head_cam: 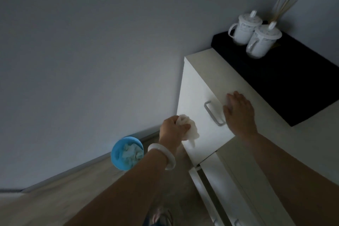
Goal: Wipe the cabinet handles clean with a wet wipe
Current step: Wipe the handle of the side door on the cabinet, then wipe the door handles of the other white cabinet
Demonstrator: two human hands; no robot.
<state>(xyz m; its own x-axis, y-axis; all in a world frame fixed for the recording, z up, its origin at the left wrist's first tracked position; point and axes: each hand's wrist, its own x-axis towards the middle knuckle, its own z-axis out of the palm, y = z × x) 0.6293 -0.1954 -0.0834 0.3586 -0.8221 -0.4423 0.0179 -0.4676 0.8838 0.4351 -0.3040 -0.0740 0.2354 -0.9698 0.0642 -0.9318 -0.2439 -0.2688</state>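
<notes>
**Wipe bunched in the left hand, right hand flat on the cabinet front**

The left hand (173, 128) has its grip closed around a crumpled white wet wipe (189, 127), held against the white cabinet (194, 86) front near its left edge, to the left of and a little below the metal handle (213, 113). A pale bangle (162, 156) sits on that wrist. The right hand (238, 111) lies open, fingers straight, pressed flat on the cabinet's upper front edge just beside the handle's right side. On the cabinet top a black mat (286, 79) carries two lidded white mugs (255, 34), touching each other. Below the left hand, a blue bin (117, 154) on the floor holds crumpled wipes.
</notes>
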